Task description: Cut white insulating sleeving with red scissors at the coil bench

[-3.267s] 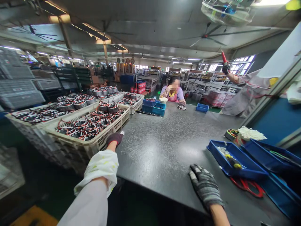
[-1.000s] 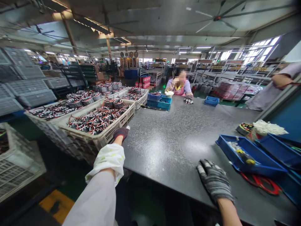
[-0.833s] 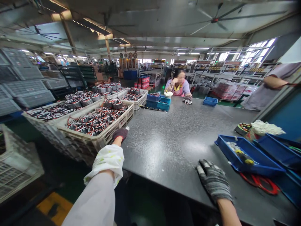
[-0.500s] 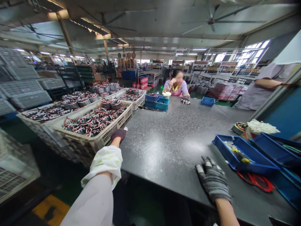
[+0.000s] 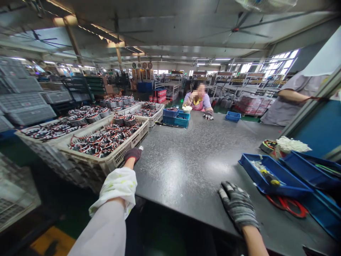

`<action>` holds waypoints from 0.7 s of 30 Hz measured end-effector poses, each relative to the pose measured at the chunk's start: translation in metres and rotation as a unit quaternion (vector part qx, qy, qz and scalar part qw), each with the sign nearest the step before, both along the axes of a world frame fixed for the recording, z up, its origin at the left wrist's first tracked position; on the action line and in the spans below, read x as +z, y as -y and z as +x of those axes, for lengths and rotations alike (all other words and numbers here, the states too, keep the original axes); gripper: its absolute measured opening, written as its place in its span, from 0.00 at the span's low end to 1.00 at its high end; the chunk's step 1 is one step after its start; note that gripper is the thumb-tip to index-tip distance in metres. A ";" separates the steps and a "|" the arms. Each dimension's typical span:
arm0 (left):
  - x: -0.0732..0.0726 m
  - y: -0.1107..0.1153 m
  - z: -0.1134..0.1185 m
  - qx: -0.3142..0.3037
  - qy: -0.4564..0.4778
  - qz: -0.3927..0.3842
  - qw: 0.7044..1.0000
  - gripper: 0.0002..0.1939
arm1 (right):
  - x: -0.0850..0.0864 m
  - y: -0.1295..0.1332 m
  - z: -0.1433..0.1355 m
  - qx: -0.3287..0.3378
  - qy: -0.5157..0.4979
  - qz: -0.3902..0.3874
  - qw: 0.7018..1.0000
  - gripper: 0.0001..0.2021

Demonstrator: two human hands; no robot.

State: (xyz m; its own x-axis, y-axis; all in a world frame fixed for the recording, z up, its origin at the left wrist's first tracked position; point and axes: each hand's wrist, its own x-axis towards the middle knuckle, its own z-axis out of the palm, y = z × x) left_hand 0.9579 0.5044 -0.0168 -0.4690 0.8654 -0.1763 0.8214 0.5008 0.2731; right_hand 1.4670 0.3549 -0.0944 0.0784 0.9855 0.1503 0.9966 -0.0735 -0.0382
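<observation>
My left hand [image 5: 133,155], in a dark glove with a pale fingertip, rests at the table's left edge, against the side of a pale plastic crate [image 5: 145,132]. Most of its fingers are hidden, so I cannot tell whether it grips anything. Wire-wound motor stators [image 5: 102,140] with red, white and black leads fill that crate. My right hand [image 5: 238,204], in a grey striped glove, lies flat on the dark tabletop [image 5: 170,160] with nothing in it. Close by are a blue bin [image 5: 290,185] holding a yellow-and-black tool and white bits, and red-handled scissors [image 5: 295,208].
More stator crates [image 5: 34,137] stand to the left. Across the table sits a person [image 5: 198,101] with a gloved hand on the top, near blue bins [image 5: 182,121] and a small blue tray [image 5: 233,116]. Another person [image 5: 290,96] stands at right. White pieces [image 5: 293,144] are heaped behind the bins.
The view has shifted slightly, so most things appear a little further left. Both hands keep their places on the table; nothing has been taken or let go.
</observation>
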 end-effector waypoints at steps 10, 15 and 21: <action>-0.004 -0.004 -0.004 -0.012 -0.014 0.000 1.000 0.43 | -0.001 0.000 0.001 0.007 -0.008 0.012 1.000 0.28; -0.007 -0.005 -0.005 -0.015 -0.024 0.006 1.000 0.41 | -0.003 -0.001 0.002 0.008 -0.009 0.020 1.000 0.27; -0.009 -0.008 -0.007 -0.009 -0.035 0.021 0.999 0.39 | 0.001 -0.001 0.001 -0.002 -0.015 -0.003 1.000 0.28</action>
